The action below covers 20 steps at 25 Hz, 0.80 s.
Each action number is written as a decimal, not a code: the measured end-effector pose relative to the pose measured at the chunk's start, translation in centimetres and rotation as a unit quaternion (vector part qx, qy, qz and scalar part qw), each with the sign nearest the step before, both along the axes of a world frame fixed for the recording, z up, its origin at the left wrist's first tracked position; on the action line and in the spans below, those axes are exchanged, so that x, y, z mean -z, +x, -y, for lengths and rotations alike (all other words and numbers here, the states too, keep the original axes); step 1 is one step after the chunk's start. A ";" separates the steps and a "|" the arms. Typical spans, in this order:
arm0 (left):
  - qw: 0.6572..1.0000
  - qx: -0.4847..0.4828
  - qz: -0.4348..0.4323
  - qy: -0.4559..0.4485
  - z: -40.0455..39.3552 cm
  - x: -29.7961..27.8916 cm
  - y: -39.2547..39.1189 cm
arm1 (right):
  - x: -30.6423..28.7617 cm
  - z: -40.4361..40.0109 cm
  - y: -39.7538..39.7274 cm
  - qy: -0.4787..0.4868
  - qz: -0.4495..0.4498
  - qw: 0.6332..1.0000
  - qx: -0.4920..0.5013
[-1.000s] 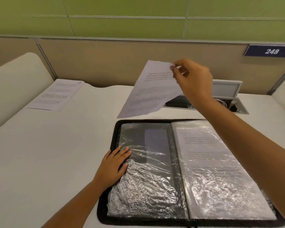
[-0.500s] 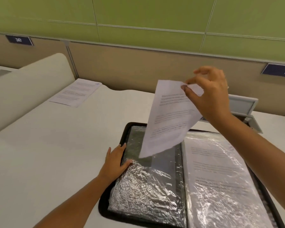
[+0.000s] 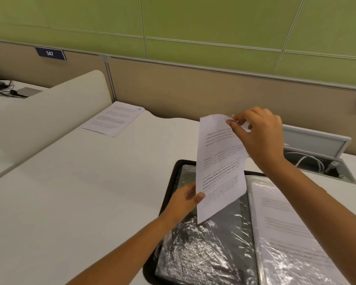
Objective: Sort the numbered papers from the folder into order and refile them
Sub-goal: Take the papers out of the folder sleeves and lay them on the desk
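Pinching one printed sheet [image 3: 220,167], both hands hold it above the open folder [image 3: 203,249].

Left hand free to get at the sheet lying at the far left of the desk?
Probably not yet: the left hand grips the held paper, though the desk towards the far sheet looks unobstructed.

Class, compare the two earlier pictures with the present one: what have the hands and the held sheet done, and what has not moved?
The left hand lifted off the folder and took the sheet's lower edge. The right hand, pinching its top throughout, lowered it over the folder. The folder, its filed page and the far sheet stayed put.
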State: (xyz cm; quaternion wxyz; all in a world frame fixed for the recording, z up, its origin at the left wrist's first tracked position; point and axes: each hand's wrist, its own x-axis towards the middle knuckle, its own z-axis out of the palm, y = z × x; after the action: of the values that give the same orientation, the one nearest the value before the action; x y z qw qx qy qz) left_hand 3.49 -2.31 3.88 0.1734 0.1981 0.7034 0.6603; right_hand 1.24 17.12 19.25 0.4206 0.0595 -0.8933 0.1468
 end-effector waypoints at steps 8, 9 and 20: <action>0.992 -0.120 -0.007 -0.030 7.8 1.7 -4.2 | 1.8 9.6 -5.9 -0.029 -0.026 0.999 -0.024; 0.990 -0.138 -0.013 -0.039 9.8 1.5 -5.6 | 2.5 11.0 -6.7 -0.023 -0.037 0.999 -0.020; 0.955 -0.220 -0.036 -0.194 22.5 3.0 -21.6 | 21.4 26.0 -7.8 0.023 0.321 0.946 -0.031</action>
State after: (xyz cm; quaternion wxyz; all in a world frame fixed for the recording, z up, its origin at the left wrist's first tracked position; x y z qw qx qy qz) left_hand -18.14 -24.84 0.89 0.0333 0.0243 0.8498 0.5255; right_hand -6.51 -8.91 -2.15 0.1057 0.0466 -0.9818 0.1507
